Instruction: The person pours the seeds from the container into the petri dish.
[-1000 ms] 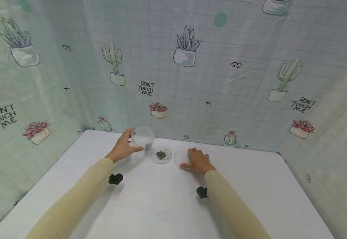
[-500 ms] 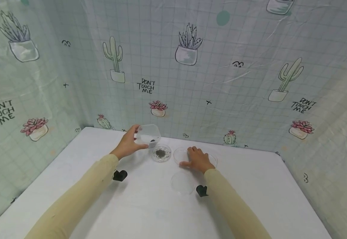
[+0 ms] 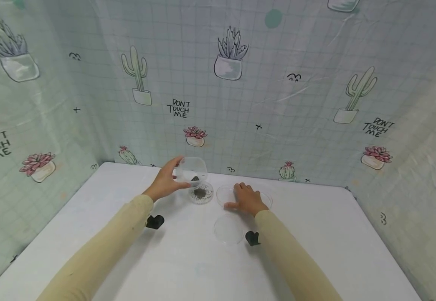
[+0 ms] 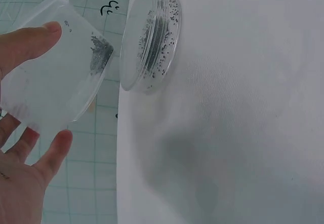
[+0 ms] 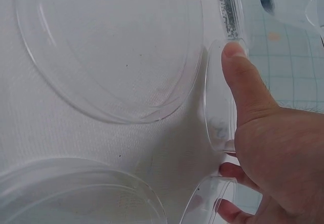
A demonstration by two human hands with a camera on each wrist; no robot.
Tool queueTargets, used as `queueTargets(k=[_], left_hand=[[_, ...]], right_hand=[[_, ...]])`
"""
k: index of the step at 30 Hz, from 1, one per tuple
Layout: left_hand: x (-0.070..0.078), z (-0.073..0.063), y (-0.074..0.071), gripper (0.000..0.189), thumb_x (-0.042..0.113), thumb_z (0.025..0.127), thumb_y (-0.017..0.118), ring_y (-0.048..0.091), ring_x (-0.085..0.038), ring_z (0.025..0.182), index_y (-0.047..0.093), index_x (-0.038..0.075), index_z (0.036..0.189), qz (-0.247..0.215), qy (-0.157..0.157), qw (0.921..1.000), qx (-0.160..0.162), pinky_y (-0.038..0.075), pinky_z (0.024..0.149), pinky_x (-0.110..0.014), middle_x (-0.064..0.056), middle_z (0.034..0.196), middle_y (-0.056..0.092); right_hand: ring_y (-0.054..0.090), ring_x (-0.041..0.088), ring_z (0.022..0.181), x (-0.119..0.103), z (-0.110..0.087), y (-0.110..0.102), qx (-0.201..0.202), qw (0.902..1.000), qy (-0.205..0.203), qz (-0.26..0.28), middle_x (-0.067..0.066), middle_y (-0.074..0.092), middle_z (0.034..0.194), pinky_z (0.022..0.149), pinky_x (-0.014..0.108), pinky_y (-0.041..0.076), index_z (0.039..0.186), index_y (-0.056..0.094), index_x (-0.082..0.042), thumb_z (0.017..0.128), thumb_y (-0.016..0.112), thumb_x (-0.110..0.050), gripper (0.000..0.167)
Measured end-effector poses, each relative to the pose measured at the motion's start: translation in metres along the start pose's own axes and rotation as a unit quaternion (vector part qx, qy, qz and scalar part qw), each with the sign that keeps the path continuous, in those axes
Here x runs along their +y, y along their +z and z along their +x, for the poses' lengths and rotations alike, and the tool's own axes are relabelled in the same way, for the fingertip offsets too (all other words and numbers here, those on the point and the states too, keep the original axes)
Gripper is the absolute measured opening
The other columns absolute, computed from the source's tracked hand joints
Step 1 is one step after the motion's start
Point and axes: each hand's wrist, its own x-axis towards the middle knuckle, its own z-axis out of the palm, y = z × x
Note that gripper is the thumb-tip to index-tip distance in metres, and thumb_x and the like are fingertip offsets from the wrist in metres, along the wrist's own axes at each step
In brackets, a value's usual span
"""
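Note:
My left hand [image 3: 169, 179] holds a clear plastic container [image 3: 192, 168] tilted, thumb on one side and fingers on the other. Dark granules [image 4: 100, 54] have gathered in its low corner. Right below that corner a clear petri dish [image 3: 201, 193] stands on the table with dark grains heaped in its middle and scattered around. My right hand [image 3: 249, 199] rests low over a clear round dish [image 5: 216, 102], thumb at one end of it and a fingertip near the other. Another clear dish [image 3: 266, 200] shows beyond the hand's right side.
A clear round dish [image 3: 228, 230] lies nearer on the white table [image 3: 188, 259]. More clear dish rims [image 5: 76, 165] show low in the right wrist view. Patterned sheeting [image 3: 255, 104] surrounds the table's back and sides. A black piece [image 3: 155, 222] sits at the left wrist.
My left hand has moved right with the tilted container, bringing its low corner over the dish of grains. My right hand has stayed in place.

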Motion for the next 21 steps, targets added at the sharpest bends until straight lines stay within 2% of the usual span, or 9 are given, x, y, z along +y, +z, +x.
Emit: queueTargets(k=[21], left_hand=[[0.018, 0.013, 0.024, 0.095, 0.018, 0.071, 0.086, 0.038, -0.031, 0.137, 0.033, 0.026, 0.150, 0.033, 0.061, 0.9976, 0.001, 0.045, 0.105, -0.048, -0.008, 0.151, 0.037]], right_hand=[[0.049, 0.031, 0.125, -0.001, 0.003, -0.001, -0.007, 0.9999, 0.005, -0.008, 0.012, 0.051, 0.136, 0.102, 0.062, 0.041, 0.138, 0.045, -0.008, 0.078, 0.068, -0.062, 0.084]])
